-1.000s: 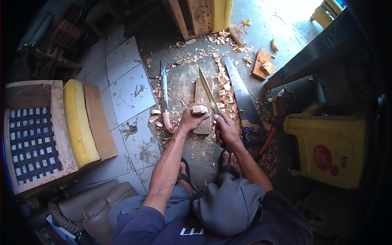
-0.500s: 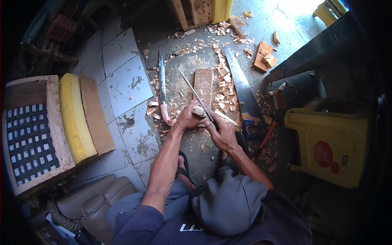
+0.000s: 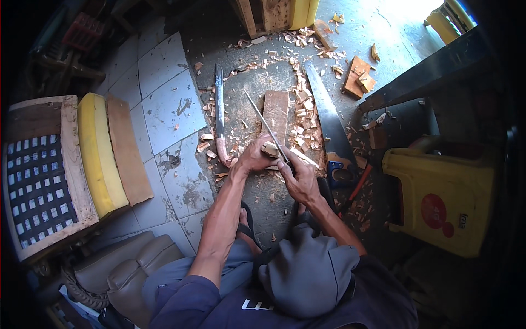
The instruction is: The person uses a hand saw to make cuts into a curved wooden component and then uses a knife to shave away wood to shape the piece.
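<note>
My left hand [image 3: 253, 157] is closed around a pale piece of carved wood [image 3: 269, 148], whose blunt end shows above the fingers. My right hand [image 3: 301, 180] grips a long, narrow metal blade [image 3: 259, 112] close to its base. The blade slants up and left, passing right beside the wood; I see it nearly edge-on, so whether it is a knife or a file I cannot tell. Fingers hide its handle and most of the wood. Just beyond both hands a flat brown board [image 3: 275, 109] lies on the floor. A pale wood strip [image 3: 304, 158] shows beside my right hand.
Left of the board lies a machete [image 3: 219, 104] with a curved handle. On the right are a handsaw [image 3: 329, 118], a red-orange bar [image 3: 359, 186] and a yellow plastic container [image 3: 444, 192]. Wood chips [image 3: 302, 112] litter the floor. A wooden frame with webbing [image 3: 41, 181] stands left.
The whole view has shifted slightly. The blade's tip sits a little farther right against the floor; both hands keep their grips in nearly the same place.
</note>
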{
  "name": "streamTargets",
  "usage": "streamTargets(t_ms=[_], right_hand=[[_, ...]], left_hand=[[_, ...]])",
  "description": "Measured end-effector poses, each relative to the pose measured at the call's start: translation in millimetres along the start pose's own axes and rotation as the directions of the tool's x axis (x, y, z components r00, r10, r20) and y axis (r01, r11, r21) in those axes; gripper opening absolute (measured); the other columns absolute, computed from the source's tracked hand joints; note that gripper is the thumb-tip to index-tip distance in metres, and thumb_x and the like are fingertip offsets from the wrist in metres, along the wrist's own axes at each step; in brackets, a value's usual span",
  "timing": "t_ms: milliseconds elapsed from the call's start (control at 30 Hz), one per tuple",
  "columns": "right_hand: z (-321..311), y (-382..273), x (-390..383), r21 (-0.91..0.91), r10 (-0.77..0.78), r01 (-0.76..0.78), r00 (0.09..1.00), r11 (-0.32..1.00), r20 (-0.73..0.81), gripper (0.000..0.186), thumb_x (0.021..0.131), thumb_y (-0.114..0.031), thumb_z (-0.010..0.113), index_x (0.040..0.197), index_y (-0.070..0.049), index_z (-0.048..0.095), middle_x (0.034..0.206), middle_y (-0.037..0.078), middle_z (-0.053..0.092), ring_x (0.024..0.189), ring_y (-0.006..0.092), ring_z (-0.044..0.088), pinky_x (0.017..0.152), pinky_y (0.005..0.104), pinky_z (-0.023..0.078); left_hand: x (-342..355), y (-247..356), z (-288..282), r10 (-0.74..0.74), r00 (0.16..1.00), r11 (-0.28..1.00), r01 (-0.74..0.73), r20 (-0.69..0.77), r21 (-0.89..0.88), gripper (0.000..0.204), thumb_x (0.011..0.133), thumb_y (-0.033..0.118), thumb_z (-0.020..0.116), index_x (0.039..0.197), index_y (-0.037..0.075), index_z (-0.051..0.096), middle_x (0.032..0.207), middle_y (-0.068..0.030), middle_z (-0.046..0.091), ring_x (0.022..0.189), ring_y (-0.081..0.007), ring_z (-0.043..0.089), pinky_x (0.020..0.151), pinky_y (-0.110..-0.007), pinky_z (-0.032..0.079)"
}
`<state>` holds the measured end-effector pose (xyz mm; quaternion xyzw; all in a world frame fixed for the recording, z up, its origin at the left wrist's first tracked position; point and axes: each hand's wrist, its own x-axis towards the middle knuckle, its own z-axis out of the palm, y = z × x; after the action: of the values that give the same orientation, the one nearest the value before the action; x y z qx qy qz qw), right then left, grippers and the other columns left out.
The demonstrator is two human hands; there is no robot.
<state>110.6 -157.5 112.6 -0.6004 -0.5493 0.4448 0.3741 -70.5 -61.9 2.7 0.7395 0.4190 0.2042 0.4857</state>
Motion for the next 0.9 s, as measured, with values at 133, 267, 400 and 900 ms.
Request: streamTargets(t_ms=[133,267,400,900], right_hand=[[3,0,0,0.015,-0.016,0.016,1.000,1.000,-0.014,0.039,0.100,-0.023,0.064,0.136,-0.007,0.061,0.080,0.018,0.068,0.067,0.0198,0.064,0.068,0.0363,0.051],[7,-1,-1,0.019,-0.019,0.019,0.999,1.000,-0.029,0.041,0.100,-0.022,0.063,0.139,-0.008,0.059,0.081,0.018,0.068,0.067,0.0192,0.065,0.067,0.0363,0.052],[2,2,-5,0.034,-0.113,0.116,0.990,0.993,-0.079,0.044,0.101,-0.021,0.062,0.143,-0.010,0.056,0.080,0.020,0.067,0.062,0.0191,0.064,0.062,0.0358,0.051],[-1,13,14,-0.131,-0.193,0.187,0.980,0.974,-0.038,0.044,0.101,-0.023,0.058,0.140,-0.004,0.055,0.109,0.029,0.068,0.102,0.0415,0.069,0.088,0.0457,0.053]], left_hand=[[1,2,-2,0.017,1.000,1.000,-0.017,0.002,-0.003,0.043,0.068,0.002,0.082,0.109,0.008,0.071,0.117,-0.0081,0.071,0.133,-0.0283,0.056,0.111,-0.040,0.045],[-2,-8,0,0.012,1.000,0.999,-0.013,-0.017,-0.042,0.044,0.066,0.003,0.083,0.108,0.008,0.071,0.116,-0.0094,0.071,0.129,-0.0290,0.058,0.110,-0.041,0.046],[9,36,-17,0.175,0.983,0.982,-0.177,0.048,0.059,0.043,0.065,0.005,0.083,0.107,0.008,0.071,0.115,-0.0100,0.071,0.124,-0.0289,0.061,0.107,-0.043,0.047],[11,-12,-7,0.256,0.965,0.950,-0.262,0.054,0.170,0.075,0.065,0.015,0.091,0.131,0.002,0.058,0.130,-0.0173,0.061,0.127,-0.0313,0.058,0.112,-0.039,0.043]])
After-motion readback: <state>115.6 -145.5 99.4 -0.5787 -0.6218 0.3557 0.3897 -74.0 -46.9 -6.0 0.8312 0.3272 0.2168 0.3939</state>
